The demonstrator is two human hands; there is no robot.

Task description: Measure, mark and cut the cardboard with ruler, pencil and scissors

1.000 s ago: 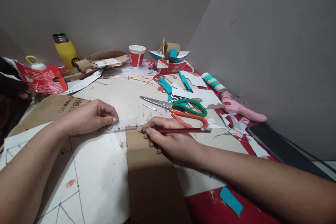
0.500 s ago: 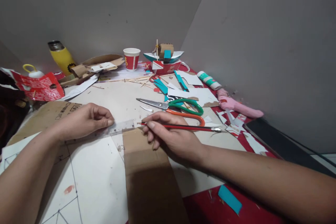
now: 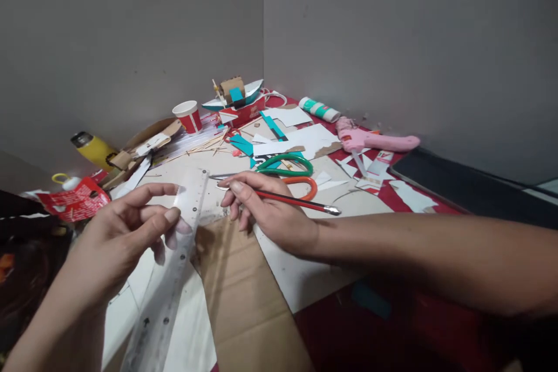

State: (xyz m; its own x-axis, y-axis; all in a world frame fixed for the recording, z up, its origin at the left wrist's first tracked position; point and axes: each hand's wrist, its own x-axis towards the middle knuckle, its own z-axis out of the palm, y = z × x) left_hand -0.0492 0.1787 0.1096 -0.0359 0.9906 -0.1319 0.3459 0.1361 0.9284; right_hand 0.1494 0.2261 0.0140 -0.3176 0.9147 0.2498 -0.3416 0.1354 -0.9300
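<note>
Left hand (image 3: 131, 229), loosely curled, apparently pinches clear ruler (image 3: 162, 302).

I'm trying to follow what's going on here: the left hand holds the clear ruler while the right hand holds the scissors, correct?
Not quite: the head view shows the right hand holding a red-and-black pencil, not the scissors. The left hand does hold the clear ruler.

Clear plastic ruler (image 3: 168, 282), matt cardboard (image 3: 244, 296), smooth pencil (image 3: 296, 201)

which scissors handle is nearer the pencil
The orange handle, just beyond the pencil in the right hand; the green handle lies farther back.
</note>
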